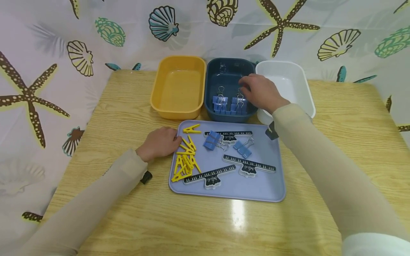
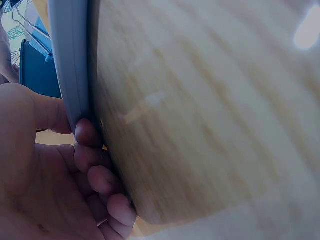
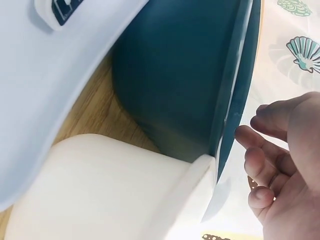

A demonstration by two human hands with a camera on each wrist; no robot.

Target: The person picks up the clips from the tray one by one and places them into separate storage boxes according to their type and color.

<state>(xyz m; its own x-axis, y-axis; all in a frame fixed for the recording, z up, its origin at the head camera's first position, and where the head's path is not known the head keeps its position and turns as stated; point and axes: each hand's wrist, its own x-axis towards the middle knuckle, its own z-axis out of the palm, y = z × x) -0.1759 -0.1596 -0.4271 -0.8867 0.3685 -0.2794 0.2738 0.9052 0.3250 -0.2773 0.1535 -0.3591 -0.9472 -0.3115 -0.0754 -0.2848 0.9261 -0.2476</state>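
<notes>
My left hand (image 1: 161, 144) grips the left rim of the lilac tray (image 1: 250, 186); in the left wrist view the fingertips (image 2: 102, 179) are curled under its edge. Over the right side of the dark blue bin (image 1: 231, 79), my right hand (image 1: 262, 90) hovers with loosely bent fingers, holding nothing in the right wrist view. Several blue binder clips (image 1: 220, 103) stand in that bin. On the tray lie two blue binder clips (image 1: 211, 140), several yellow clothespins (image 1: 187, 161) at the left, and three black-and-white piano-keyboard clips (image 1: 249, 167).
A yellow bin (image 1: 179, 89) stands left of the dark blue bin, a white bin (image 1: 289, 81) right of it, partly behind the right arm. All three sit behind the tray on a wooden table (image 1: 134, 217). A shell-patterned cloth (image 1: 128, 21) hangs behind.
</notes>
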